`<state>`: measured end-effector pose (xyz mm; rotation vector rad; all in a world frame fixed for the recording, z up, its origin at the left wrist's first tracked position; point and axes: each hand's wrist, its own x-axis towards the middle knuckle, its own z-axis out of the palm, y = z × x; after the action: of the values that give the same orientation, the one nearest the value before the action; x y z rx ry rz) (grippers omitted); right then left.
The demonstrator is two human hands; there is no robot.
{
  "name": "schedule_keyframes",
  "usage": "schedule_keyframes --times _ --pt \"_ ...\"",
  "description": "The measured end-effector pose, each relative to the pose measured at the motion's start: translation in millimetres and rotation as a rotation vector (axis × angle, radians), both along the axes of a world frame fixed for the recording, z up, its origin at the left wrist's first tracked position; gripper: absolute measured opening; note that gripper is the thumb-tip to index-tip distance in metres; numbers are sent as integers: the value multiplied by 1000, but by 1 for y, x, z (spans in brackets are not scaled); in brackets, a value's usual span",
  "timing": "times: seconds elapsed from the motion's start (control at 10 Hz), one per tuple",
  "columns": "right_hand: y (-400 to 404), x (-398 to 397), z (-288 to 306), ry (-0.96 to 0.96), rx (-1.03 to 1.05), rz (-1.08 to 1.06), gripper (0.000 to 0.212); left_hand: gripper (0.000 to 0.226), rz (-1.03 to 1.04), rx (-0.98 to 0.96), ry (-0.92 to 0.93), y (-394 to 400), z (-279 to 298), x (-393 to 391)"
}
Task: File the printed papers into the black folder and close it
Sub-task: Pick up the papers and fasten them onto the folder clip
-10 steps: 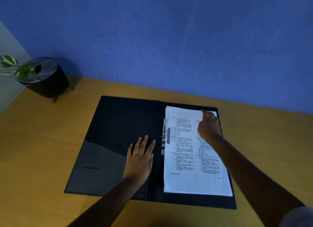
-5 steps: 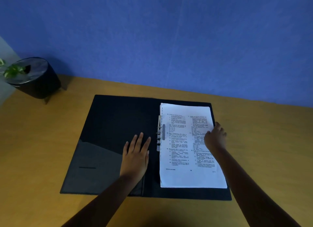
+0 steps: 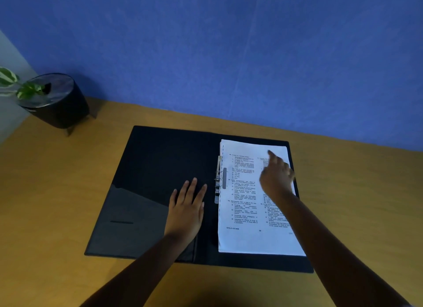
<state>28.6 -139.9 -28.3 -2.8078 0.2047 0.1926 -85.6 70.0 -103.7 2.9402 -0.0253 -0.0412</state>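
Flat, fingers spread, left hand [image 3: 186,211] presses the open black folder [image 3: 160,169]; blurred right hand [image 3: 277,176], grasping nothing, points across the printed papers [image 3: 245,215].

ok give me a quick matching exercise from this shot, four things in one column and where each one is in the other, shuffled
Things:
1. left hand
2. right hand
3. printed papers
4. plant pot

Places:
A. far left corner of the desk
B. flat on the black folder's left inside cover
C. right half of the open folder
D. over the upper part of the papers

Pairs: 1-B, 2-D, 3-C, 4-A
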Motion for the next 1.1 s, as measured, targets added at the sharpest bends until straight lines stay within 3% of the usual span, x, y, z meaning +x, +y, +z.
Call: schedule_keyframes --times 0.2,0.5,0.7,0.9,1.1 --pt "53 10 10 80 -30 281 67 49 3 -10 14 -1 2 0" --pt "73 21 2 134 -159 477 64 48 -4 -34 -4 -1 4 0" --pt "65 16 8 -36 -15 533 29 49 0 -30 -12 0 3 0" --pt "53 -20 -1 -275 116 646 25 49 1 -30 -9 0 3 0" --pt "45 -47 -12 -334 88 705 33 49 0 -28 -10 0 3 0"
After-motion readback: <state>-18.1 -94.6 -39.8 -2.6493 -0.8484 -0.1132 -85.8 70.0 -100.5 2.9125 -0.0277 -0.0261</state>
